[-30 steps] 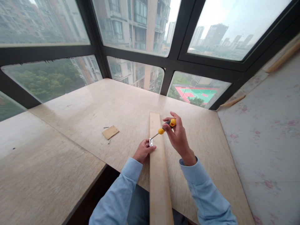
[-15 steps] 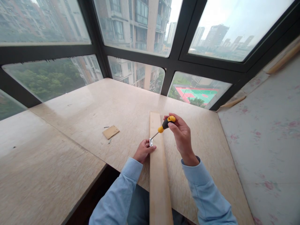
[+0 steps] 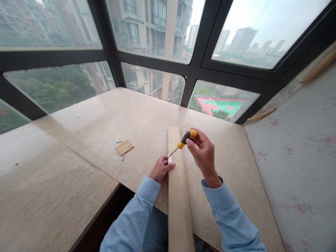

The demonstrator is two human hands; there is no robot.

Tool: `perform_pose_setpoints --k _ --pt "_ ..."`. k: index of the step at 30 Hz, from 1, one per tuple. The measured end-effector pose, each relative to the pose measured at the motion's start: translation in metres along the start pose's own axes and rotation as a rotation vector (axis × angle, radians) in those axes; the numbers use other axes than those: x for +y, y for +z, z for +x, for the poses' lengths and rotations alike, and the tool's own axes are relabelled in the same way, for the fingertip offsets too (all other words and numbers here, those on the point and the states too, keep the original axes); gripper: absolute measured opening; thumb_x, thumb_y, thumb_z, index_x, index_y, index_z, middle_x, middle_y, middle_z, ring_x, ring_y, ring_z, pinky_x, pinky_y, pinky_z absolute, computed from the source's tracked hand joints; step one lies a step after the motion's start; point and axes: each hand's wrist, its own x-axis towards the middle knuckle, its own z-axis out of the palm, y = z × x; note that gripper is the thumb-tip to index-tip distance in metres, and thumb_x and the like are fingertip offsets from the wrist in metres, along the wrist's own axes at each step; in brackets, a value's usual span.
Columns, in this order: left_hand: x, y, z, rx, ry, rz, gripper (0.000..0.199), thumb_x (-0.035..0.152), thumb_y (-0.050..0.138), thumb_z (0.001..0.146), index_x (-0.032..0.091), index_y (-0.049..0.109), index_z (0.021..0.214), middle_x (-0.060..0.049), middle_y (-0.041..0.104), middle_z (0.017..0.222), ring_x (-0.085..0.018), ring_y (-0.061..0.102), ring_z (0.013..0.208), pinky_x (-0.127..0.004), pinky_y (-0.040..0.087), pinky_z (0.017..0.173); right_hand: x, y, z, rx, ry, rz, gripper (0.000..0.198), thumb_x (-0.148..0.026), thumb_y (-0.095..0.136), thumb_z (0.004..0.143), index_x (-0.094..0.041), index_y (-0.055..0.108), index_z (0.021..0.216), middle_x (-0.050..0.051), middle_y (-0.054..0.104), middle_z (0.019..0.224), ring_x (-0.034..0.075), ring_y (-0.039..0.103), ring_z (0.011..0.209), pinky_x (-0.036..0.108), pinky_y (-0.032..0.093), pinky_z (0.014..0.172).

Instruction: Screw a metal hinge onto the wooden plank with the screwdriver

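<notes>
My right hand [image 3: 203, 150] is closed on the black and yellow handle of a screwdriver [image 3: 187, 138]. Its shaft slants down to the left, and the tip meets a small silver metal bracket [image 3: 169, 160] at the left edge of a long wooden board [image 3: 179, 196]. My left hand [image 3: 161, 168] pinches the bracket against the board, with the thumb on the board's top face and the other fingers at its left side. Whether a screw sits under the tip is too small to tell.
A small tan wooden plate [image 3: 124, 147] lies on the marbled counter [image 3: 147, 115] to the left, with one screw [image 3: 123, 157] below it and another [image 3: 119, 142] above. Dark-framed windows border the far side, a papered wall [image 3: 299, 168] the right. A dark gap [image 3: 115, 206] opens at front left.
My right hand has shifted slightly, its fingers changing their hold on the screwdriver handle. My left hand, the bracket and the board stay in place.
</notes>
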Motion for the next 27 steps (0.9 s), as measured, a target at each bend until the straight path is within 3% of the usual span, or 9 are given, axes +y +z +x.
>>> perform_pose_setpoints --k 3,9,12,16,18,23,27 --pt "0.0 0.0002 -0.0002 -0.003 0.005 0.001 0.068 0.031 0.095 0.044 0.014 0.054 0.095 -0.006 0.072 0.081 -0.018 0.067 0.071 -0.033 0.053 0.072 -0.002 -0.0011 0.0001 -0.047 -0.02 -0.017 0.04 -0.03 0.064 0.086 -0.02 0.058 0.124 0.009 0.068 0.119 0.023 0.066 0.11 0.044 0.054 0.099" --pt "0.0011 0.0005 -0.0015 -0.002 -0.001 -0.001 0.071 0.032 0.095 0.043 0.014 0.054 0.097 -0.006 0.072 0.08 -0.018 0.067 0.07 -0.033 0.053 0.071 -0.0012 -0.0006 0.0007 0.016 -0.17 -0.229 0.036 -0.036 0.074 0.08 -0.021 0.066 0.112 0.009 0.067 0.109 0.023 0.066 0.095 0.039 0.06 0.079" --pt "0.0008 0.0002 -0.001 0.001 -0.005 0.001 0.072 0.033 0.095 0.042 0.014 0.053 0.097 -0.006 0.072 0.081 -0.018 0.067 0.07 -0.033 0.054 0.072 0.0005 -0.0011 0.0001 0.014 -0.118 -0.135 0.04 -0.033 0.072 0.081 -0.022 0.064 0.119 0.008 0.068 0.114 0.023 0.068 0.099 0.042 0.059 0.088" --pt "0.0002 -0.0001 -0.0003 0.001 -0.002 0.004 0.07 0.031 0.095 0.043 0.013 0.053 0.097 -0.006 0.072 0.082 -0.017 0.067 0.071 -0.032 0.054 0.072 -0.0001 -0.0026 0.0 -0.091 -0.002 0.074 0.042 -0.031 0.063 0.088 -0.022 0.056 0.128 0.01 0.065 0.126 0.023 0.065 0.113 0.045 0.053 0.101" --pt "0.0001 -0.0001 -0.0003 -0.001 0.001 0.006 0.069 0.031 0.095 0.044 0.013 0.054 0.096 -0.006 0.072 0.082 -0.017 0.067 0.071 -0.032 0.054 0.072 0.0003 -0.0026 0.0007 -0.098 -0.006 0.047 0.042 -0.035 0.064 0.087 -0.023 0.056 0.127 0.01 0.062 0.128 0.023 0.064 0.114 0.044 0.055 0.098" --pt "0.0 -0.0001 -0.0008 -0.002 0.002 0.009 0.068 0.031 0.095 0.044 0.014 0.053 0.096 -0.005 0.072 0.079 -0.017 0.067 0.068 -0.032 0.054 0.07 0.0057 -0.0004 0.0013 0.042 -0.116 -0.186 0.045 -0.04 0.076 0.077 -0.023 0.062 0.116 0.009 0.065 0.112 0.023 0.066 0.1 0.041 0.06 0.086" --pt "-0.0005 -0.0003 -0.0004 -0.002 -0.001 0.009 0.067 0.031 0.094 0.045 0.014 0.053 0.094 -0.004 0.071 0.078 -0.016 0.066 0.068 -0.031 0.053 0.069 0.005 -0.0004 -0.0001 -0.023 -0.052 -0.026 0.045 -0.033 0.067 0.084 -0.023 0.055 0.126 0.009 0.066 0.117 0.023 0.067 0.105 0.043 0.057 0.094"
